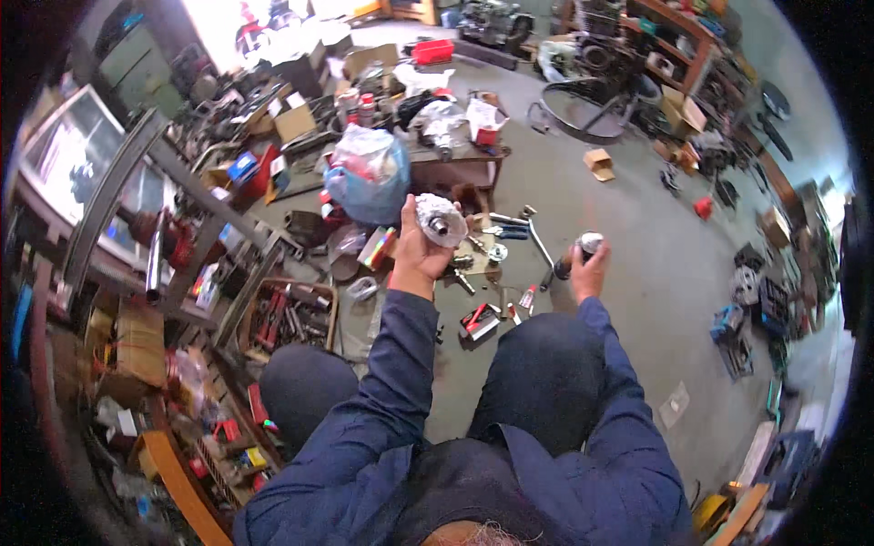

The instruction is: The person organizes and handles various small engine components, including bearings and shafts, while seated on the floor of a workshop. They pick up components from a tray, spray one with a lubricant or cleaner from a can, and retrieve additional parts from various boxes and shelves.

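A: How is the left hand (417, 259) set?
B: Palm up near the centre of the frame. Its grip is curled partway round a silvery round metal part (442, 222), thumb on the left edge, fingers beyond the right.
A: And the right hand (590, 269)?
B: Right of centre, its grip wrapped around a dark piece (563, 267) with a shiny rounded end (590, 242). What kind of thing that is, I can't tell.
A: How would the round one handle?
B: Stiff and fairly heavy, I'd judge, and slick if oily. I'd take it by the outer rim, palm underneath, keeping off the central hub.
A: What lies around them?
B: Between the hands, blue-handled tools (512, 233); below those, a small red-and-black box (480, 325) on the floor (637, 300). Left of centre, a tray (333, 314) of metal tools. Above the left hand, a bluish plastic bag (369, 182) beside a cluttered wooden surface (455, 175).
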A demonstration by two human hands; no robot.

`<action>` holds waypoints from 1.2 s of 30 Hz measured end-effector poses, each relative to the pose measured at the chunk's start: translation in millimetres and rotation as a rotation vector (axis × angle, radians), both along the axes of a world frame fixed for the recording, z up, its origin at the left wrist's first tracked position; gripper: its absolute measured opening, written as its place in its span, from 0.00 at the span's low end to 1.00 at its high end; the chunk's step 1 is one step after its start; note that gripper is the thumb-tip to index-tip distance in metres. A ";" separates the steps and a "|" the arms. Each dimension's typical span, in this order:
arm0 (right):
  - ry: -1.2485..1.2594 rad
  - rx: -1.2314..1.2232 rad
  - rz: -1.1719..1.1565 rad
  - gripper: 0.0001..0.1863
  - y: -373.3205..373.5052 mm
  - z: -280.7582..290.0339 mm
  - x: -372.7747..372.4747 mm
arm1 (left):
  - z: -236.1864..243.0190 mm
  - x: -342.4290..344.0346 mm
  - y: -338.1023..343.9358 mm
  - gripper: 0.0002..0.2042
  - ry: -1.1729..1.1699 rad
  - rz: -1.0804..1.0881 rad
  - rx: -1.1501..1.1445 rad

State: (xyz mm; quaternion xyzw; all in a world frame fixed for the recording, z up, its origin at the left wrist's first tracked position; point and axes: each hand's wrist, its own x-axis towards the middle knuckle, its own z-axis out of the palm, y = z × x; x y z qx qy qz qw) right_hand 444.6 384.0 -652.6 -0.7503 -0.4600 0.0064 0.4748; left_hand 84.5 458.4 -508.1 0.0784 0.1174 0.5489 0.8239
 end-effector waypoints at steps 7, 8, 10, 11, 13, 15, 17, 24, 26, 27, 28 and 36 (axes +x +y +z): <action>0.349 0.774 0.322 0.36 -25.5 234.8 -14.1 | -30.4 -9.9 22.5 0.09 -0.137 0.164 -0.124; 0.311 0.747 0.302 0.34 -40.7 267.6 -21.9 | -28.4 -8.9 22.3 0.09 -0.130 0.200 -0.179; 0.412 0.702 0.409 0.33 -63.9 317.5 -50.1 | -19.8 -6.8 20.2 0.08 -0.169 0.158 -0.055; 0.416 0.683 0.376 0.33 -74.7 330.5 -71.8 | -14.1 -6.1 18.9 0.09 -0.195 0.128 0.003; 0.212 0.500 0.452 0.35 -96.9 340.9 -119.6 | -2.6 -5.0 16.6 0.14 -0.236 0.101 0.020; -0.103 0.326 0.579 0.35 -112.9 346.0 -155.7 | 6.4 -5.1 12.9 0.13 -0.262 0.044 -0.015; -0.194 0.288 0.691 0.33 -118.4 340.4 -190.2 | 13.4 -6.3 10.3 0.15 -0.287 0.050 0.056; -0.175 0.071 0.684 0.30 -116.8 328.7 -241.8 | 28.9 -16.5 1.9 0.21 -0.221 0.017 0.121; -0.225 0.083 0.683 0.29 -111.4 328.1 -251.1 | 31.9 -18.9 0.6 0.25 -0.182 0.049 0.109; -0.264 0.097 0.682 0.29 -108.9 328.2 -255.5 | 32.9 -20.1 0.3 0.30 -0.148 0.085 0.107; -0.241 0.055 0.687 0.29 -108.2 328.8 -259.2 | 33.5 -21.4 0.3 0.30 -0.146 0.080 0.109; -0.290 -0.032 0.627 0.28 -99.9 332.9 -274.1 | 31.0 -33.1 2.0 0.27 -0.155 0.003 0.131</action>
